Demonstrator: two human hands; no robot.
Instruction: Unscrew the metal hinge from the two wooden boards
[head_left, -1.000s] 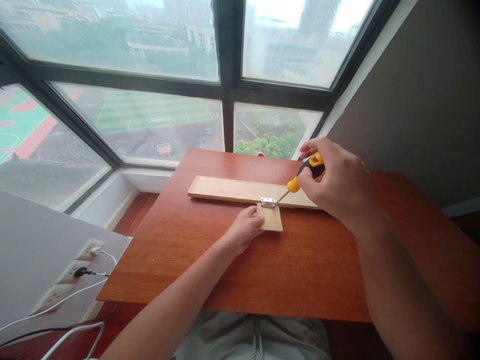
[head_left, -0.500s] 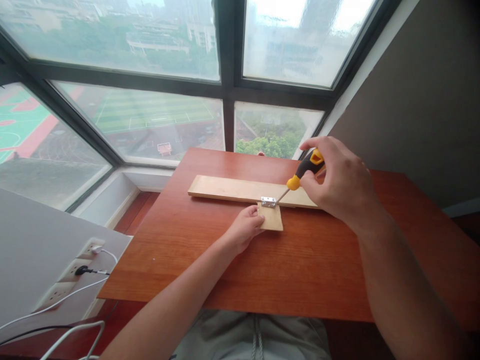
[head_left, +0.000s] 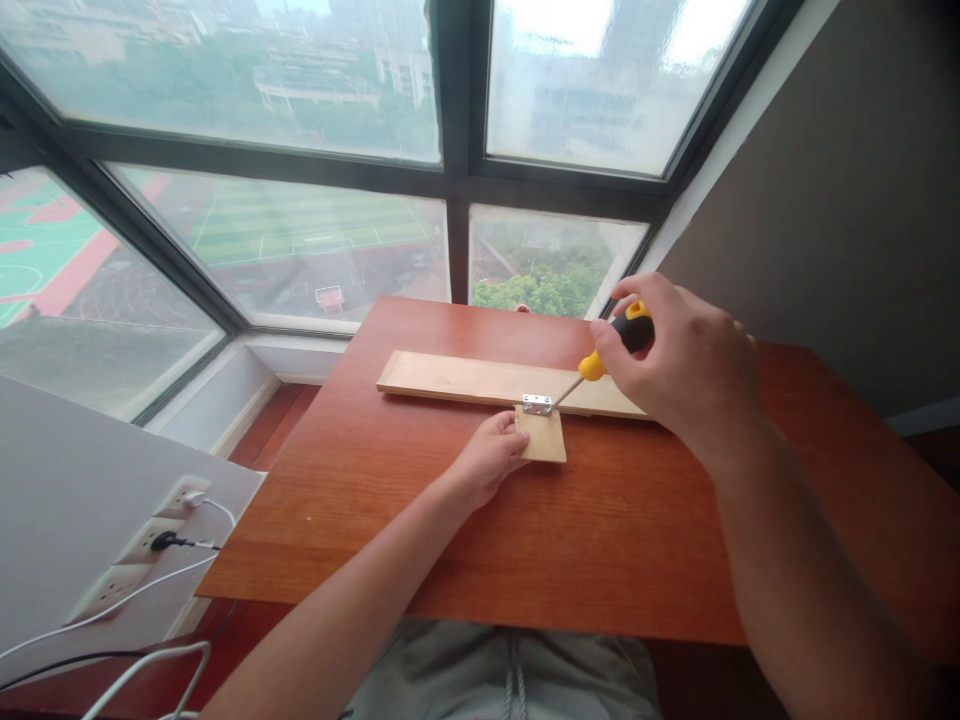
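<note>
Left hand (head_left: 491,460) pinches small wooden board (head_left: 545,438) by its side edge; probably light, stiff, good hold. Right hand (head_left: 694,365): fingers around screwdriver (head_left: 592,366).

A dark window frame (head_left: 459,180) stands behind the reddish-brown wooden table (head_left: 600,540). Beyond the glass lie a striped green sports field (head_left: 300,220), a green-and-red court (head_left: 52,238) and leafy treetops (head_left: 547,288). On the white wall (head_left: 75,460) at left are three sockets (head_left: 112,592), the farthest holding a white plug (head_left: 196,498), the middle one a black plug (head_left: 162,541). A grey wall (head_left: 840,200) rises at right.
</note>
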